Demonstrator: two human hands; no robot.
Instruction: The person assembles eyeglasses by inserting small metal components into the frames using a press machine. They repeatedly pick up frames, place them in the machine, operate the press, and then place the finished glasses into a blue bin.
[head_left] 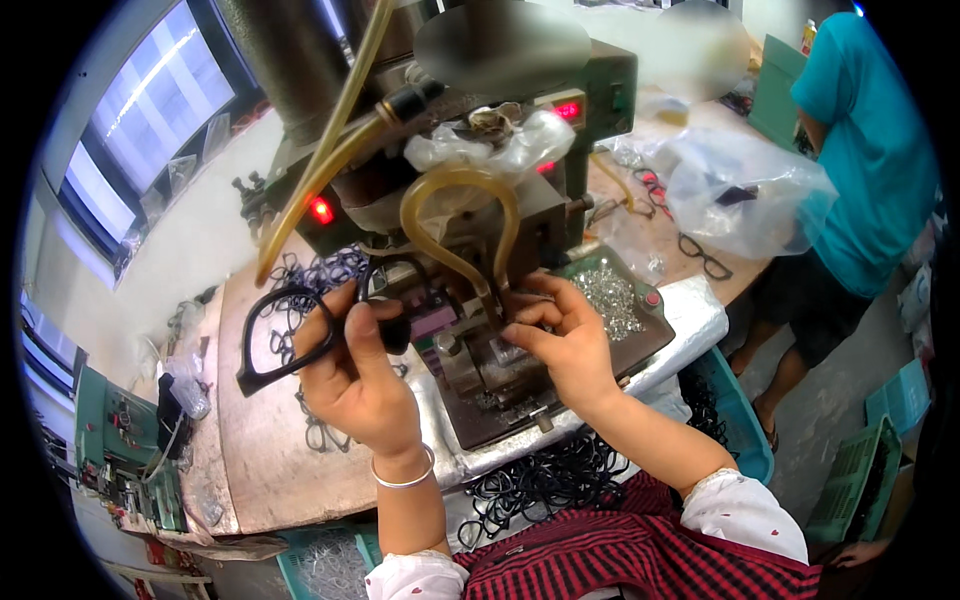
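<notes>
Standing at the far left of our view is a green machine (130,440), with the wooden tabletop (270,490) curving away beside it. Over that table we hold up a black glasses frame (262,377) in our left hand (368,388), the thumb closed over it against the curled fingers; one rim sticks out to the left, clear of the tabletop. A pale bracelet (405,482) circles our left wrist. Farther right, a yellowish hose (460,178) loops down the front of the press (540,225), and below, near our red-and-black checked clothing (640,545), lies a heap of dark frames (540,490). Our right hand (570,345) reaches in at the press, thumb and fingers drawn close together by the foot of the hose; we cannot tell whether they meet or grip anything. Just beyond it we have small shiny pieces (607,295) spread on a tray, then a clear plastic bag (735,190) on the table behind. Rightmost, a co-worker in a teal shirt (868,150) stands above green crates (850,485).
</notes>
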